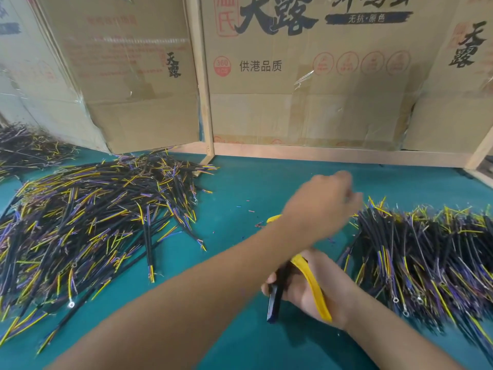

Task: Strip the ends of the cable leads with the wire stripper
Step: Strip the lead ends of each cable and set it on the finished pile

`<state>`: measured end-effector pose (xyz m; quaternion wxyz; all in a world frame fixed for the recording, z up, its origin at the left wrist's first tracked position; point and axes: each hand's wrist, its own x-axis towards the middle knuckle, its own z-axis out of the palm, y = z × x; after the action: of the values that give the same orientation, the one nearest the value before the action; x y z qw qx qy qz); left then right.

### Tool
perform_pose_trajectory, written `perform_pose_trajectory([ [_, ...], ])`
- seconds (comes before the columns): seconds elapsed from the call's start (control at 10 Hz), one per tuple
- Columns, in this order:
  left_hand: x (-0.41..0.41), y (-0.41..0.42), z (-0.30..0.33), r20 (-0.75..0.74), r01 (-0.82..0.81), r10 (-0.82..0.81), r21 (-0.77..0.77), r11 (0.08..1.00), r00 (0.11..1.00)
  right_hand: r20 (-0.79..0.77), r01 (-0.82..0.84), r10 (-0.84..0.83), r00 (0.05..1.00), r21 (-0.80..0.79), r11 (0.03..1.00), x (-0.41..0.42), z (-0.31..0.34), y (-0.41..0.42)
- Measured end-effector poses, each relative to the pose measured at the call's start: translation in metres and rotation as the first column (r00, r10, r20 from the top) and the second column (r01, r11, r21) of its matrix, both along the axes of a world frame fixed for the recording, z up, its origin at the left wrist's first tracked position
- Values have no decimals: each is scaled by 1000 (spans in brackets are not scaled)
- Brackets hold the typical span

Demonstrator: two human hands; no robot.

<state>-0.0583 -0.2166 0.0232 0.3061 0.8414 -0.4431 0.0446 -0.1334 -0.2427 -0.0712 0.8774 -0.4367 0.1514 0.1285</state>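
My right hand (306, 287) lies low on the green bench (240, 188), its fingers curled round the wire stripper (310, 279), gripping the yellow and black handles. My left arm crosses above it, and the left hand (320, 201) reaches to the near edge of the right-hand pile of cable leads (426, 257); it is blurred, so I cannot tell how its fingers lie. A bigger heap of leads (93, 217) sprawls on my left, before the cardboard wall (293, 102).

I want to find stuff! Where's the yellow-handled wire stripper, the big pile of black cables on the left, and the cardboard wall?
yellow-handled wire stripper (312, 285), head view, on its yellow handle.
big pile of black cables (88, 217), head view, mid-pile.
cardboard wall (320, 102), head view, on its flat front.
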Motion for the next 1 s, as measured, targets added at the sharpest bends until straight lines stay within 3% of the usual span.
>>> perform_pose_trajectory([
  [0.1, 41, 82, -18, 112, -293, 282, 110, 950, 953, 64, -66, 59, 996, 122, 990, -1, 9, 5],
  [0.2, 80, 174, -43, 225, -640, 599, 257, 724, 768, 48, -42, 36, 998, 137, 990, 0, 13, 6],
  [0.3, 99, 234, -64, 204, -731, 715, 352, 584, 669, 46, -51, 44, 998, 146, 988, 1, 10, 4],
  [0.5, 110, 245, -73, 162, -724, 716, 305, 618, 679, 54, -53, 46, 997, 147, 988, 4, 3, 2],
  [0.6, 112, 247, -74, 125, -748, 741, 204, 631, 660, 73, -82, 71, 995, 168, 982, 4, 1, -1],
  [0.8, 104, 248, -72, 231, -776, 745, 282, 564, 626, 76, -90, 80, 994, 149, 985, 9, -6, -4],
  [0.9, 102, 247, -68, 149, -776, 767, 225, 589, 624, 61, -87, 79, 995, 149, 985, 12, -10, -4],
  [1.0, 100, 243, -62, 76, -743, 739, 54, 667, 669, 62, -98, 89, 994, 161, 982, 11, -10, -5],
])
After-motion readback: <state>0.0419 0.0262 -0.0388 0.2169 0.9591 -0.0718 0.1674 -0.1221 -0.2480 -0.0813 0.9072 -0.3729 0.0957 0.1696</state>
